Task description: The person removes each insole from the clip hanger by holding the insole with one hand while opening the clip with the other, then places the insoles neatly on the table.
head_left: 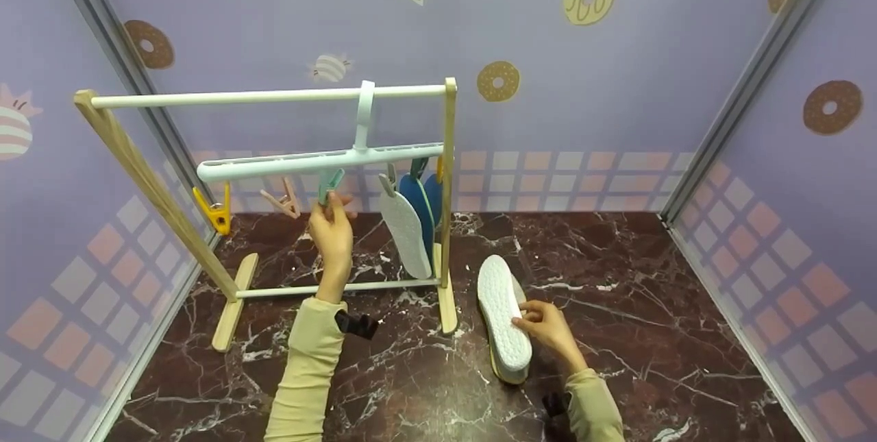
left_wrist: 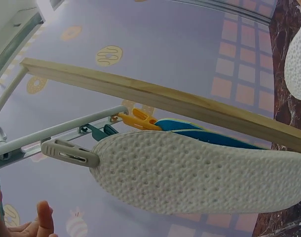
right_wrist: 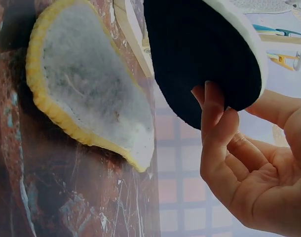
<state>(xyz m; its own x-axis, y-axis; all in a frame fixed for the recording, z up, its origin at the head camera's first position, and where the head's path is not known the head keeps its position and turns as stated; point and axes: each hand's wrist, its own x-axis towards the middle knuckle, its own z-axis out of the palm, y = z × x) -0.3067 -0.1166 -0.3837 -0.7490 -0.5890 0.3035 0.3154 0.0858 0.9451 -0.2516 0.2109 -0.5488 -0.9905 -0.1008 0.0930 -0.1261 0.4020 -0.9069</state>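
My left hand (head_left: 334,228) pinches a mint-green clothespin (head_left: 329,186) under a pale mint hanger (head_left: 288,164). In the left wrist view only part of that hand shows, at the lower left. A white bumpy insole (head_left: 503,315) is held by its edge between the thumb and fingers of my right hand (head_left: 550,334). The right wrist view shows its dark underside (right_wrist: 200,54), raised off the floor. Below it lies a grey insole with a yellow edge (right_wrist: 86,74). Another white insole (left_wrist: 205,173) hangs from a grey clothespin (left_wrist: 70,153), beside blue insoles (head_left: 416,201).
The hanger hooks over the top bar of a wooden rack (head_left: 448,223). A yellow clothespin (head_left: 218,210) and a pink clothespin (head_left: 284,199) hang to the left of my left hand. Dark marbled surface (head_left: 616,332) lies below, with patterned purple walls around.
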